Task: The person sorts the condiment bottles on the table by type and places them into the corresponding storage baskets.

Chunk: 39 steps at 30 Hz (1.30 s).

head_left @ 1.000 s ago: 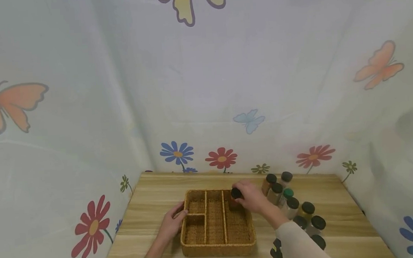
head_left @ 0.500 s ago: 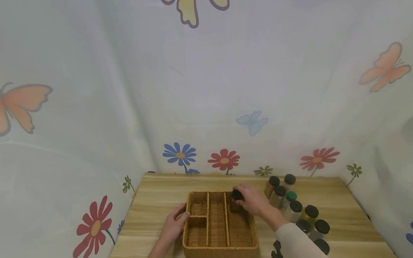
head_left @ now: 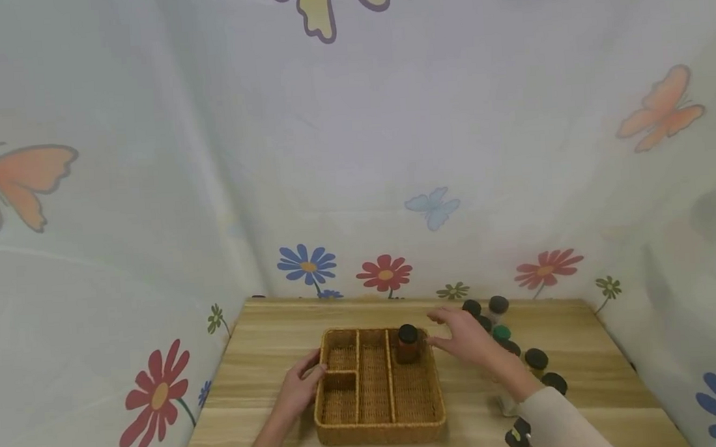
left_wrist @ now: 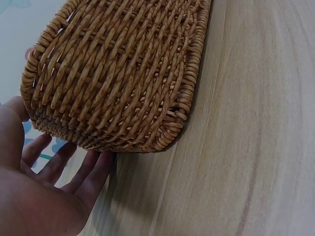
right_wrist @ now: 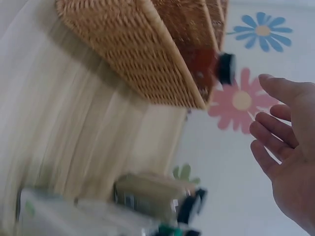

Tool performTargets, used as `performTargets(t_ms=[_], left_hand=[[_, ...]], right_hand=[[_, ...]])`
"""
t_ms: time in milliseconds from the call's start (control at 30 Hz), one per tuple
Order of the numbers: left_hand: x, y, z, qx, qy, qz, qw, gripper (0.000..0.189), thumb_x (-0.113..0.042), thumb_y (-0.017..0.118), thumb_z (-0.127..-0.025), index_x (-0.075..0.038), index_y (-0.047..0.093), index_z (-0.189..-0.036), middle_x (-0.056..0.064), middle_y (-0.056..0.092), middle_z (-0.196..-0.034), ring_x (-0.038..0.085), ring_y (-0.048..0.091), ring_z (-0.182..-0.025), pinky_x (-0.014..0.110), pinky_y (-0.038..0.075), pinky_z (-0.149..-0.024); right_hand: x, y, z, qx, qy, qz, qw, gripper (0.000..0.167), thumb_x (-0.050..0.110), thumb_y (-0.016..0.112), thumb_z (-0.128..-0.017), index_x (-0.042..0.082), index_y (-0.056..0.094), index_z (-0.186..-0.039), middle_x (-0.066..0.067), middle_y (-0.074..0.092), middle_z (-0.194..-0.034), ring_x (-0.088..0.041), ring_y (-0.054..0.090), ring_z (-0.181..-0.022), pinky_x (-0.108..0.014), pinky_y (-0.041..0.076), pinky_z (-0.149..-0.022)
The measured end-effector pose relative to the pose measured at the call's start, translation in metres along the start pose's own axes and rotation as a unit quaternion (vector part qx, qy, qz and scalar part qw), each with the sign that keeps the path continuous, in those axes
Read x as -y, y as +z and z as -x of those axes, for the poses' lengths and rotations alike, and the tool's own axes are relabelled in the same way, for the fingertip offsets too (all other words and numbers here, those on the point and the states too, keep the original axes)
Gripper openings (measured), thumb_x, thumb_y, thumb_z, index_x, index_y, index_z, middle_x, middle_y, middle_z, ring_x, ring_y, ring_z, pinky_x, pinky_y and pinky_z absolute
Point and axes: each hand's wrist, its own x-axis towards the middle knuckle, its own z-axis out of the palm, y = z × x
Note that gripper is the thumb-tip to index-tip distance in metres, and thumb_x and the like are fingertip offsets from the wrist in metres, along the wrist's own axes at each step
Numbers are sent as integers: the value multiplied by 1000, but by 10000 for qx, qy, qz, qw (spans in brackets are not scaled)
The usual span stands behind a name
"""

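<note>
A woven wicker basket [head_left: 380,433] with several compartments sits on the wooden table. My left hand [head_left: 300,388] holds its left side, thumb at the rim and fingers against the outer wall, as the left wrist view shows of the wicker wall [left_wrist: 118,73]. Upright in the back of the right compartment stands a reddish spice jar [head_left: 408,347] with a black lid. My right hand [head_left: 471,339] is just right of that jar, fingers spread and holding nothing. In the right wrist view a gap separates the hand [right_wrist: 295,152] from the jar's black lid [right_wrist: 225,69].
To the right of the basket stand several more lidded jars, among them one with a green lid [head_left: 501,333] and one with a black lid [head_left: 536,359]; my right arm partly hides the group. A small black-and-yellow item [head_left: 517,438] shows by the right sleeve.
My right hand has let go of the reddish jar and moved right, away from it. The jar stays in the right compartment. My left hand keeps its place on the basket.
</note>
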Motion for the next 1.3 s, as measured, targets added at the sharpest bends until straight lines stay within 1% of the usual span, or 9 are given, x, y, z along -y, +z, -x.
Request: performTargets(t_ms=[133, 267, 433, 633, 733, 967, 1133, 1233, 1300], left_hand=[[2, -3, -1, -3, 1, 93, 10000, 57, -25, 65, -108, -4, 48, -158, 27, 49, -157, 46, 56, -136, 49, 61, -97], [2, -4, -1, 13, -19, 168, 9999, 59, -27, 66, -107, -5, 47, -159, 26, 49, -158, 45, 56, -136, 47, 61, -97], [2, -4, -1, 46, -31, 134, 9999, 60, -30, 66, -107, -5, 47, -159, 25, 48, -158, 45, 55, -137, 46, 61, -96], [1, -3, -1, 12, -86, 292, 9995, 56, -23, 65, -108, -5, 48, -158, 26, 48, -158, 46, 53, -138, 49, 62, -95], [3, -3, -1, 51, 6, 307, 9995, 57, -21, 64, -108, -3, 46, -159, 28, 46, -158, 48, 51, -139, 52, 61, -96], [3, 0, -2, 64, 44, 260, 9996, 57, -23, 66, -107, -5, 48, -158, 25, 48, -158, 47, 50, -141, 50, 59, -100], [2, 1, -2, 65, 54, 111, 9999, 60, -29, 67, -107, -5, 48, -158, 24, 49, -158, 46, 48, -144, 50, 57, -104], [2, 1, -1, 76, 65, 61, 9999, 58, -26, 66, -108, -5, 47, -159, 24, 48, -159, 47, 46, -145, 52, 55, -106], [3, 1, -1, 73, 82, 41, 9999, 58, -24, 65, -108, -4, 47, -159, 24, 48, -159, 48, 45, -145, 53, 54, -107]], right_hand=[[-9, -23, 21, -263, -254, 69, 9993, 43, 19, 85, -93, 5, 70, -132, -5, 70, -119, -26, 69, -105, -47, 62, -86], [-22, -42, 45, -513, -426, 91, 9977, 35, 16, 87, -90, 4, 73, -121, -4, 69, -108, -28, 70, -101, -49, 62, -86], [-40, -60, 79, -566, -286, 41, 9980, 30, 9, 86, -89, 1, 73, -114, -13, 70, -110, -34, 72, -101, -50, 63, -86], [-51, -72, 114, -307, 132, 174, 9993, 28, 15, 87, -90, 4, 74, -113, -7, 72, -108, -29, 72, -97, -44, 64, -81], [-53, -77, 130, -170, 323, 123, 9993, 26, 18, 88, -89, 6, 75, -108, -3, 71, -103, -27, 72, -93, -43, 64, -79], [-57, -84, 167, 543, 988, 71, 9936, 26, 26, 86, -90, 8, 75, -105, -2, 73, -100, -21, 72, -89, -34, 63, -74], [-65, -81, 187, 882, 1107, 44, 9899, 32, 32, 85, -91, 7, 74, -107, 0, 71, -101, -20, 70, -87, -35, 63, -73], [-71, -74, 193, 1143, 1127, 24, 9870, 33, 33, 85, -91, 7, 74, -109, 2, 71, -100, -18, 68, -85, -35, 62, -71], [-76, -68, 197, 1185, 1015, 58, 9877, 32, 32, 86, -90, 8, 74, -109, 5, 71, -98, -14, 67, -83, -34, 60, -69]])
